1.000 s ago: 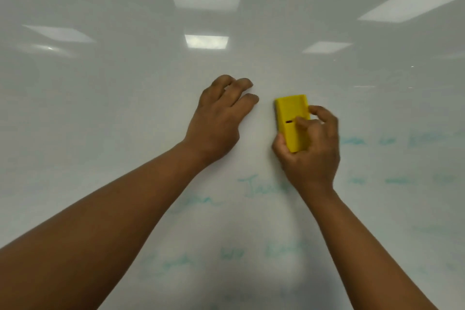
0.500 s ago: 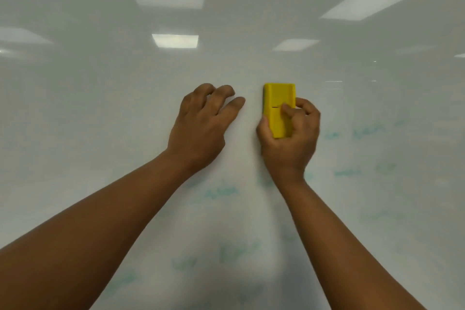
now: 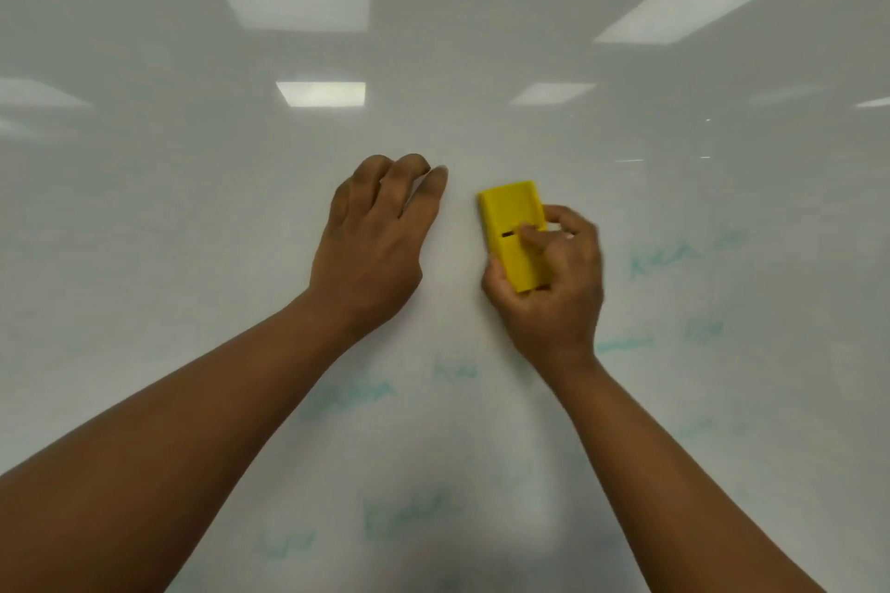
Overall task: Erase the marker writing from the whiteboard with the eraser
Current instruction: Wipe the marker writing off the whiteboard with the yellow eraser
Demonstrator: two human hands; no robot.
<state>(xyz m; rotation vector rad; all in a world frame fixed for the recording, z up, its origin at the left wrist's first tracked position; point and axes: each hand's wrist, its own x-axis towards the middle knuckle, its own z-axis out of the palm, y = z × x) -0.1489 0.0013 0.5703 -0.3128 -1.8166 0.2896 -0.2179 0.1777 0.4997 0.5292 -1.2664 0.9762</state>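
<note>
Gripping the yellow eraser (image 3: 513, 234) flat on the whiteboard (image 3: 144, 231), right hand (image 3: 549, 289) closed around it; long axis near upright, top tipped left. Left hand (image 3: 371, 250) loose, fingertips on board.

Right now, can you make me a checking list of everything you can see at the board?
Surface: whiteboard, glossy, ceiling lights reflected in its upper part.
Job's things: yellow eraser pressed on the board; faint teal writing remains to the right of it and lower down, too blurred to read.
Clutter: nothing seen.
Hands: right hand grips the eraser's lower end; left hand holds nothing, fingers curled, fingertips at the board, beside the eraser but apart from it.
Cables: nothing seen.
Surroundings: only the board fills the view; no edge, tray or marker in sight.
</note>
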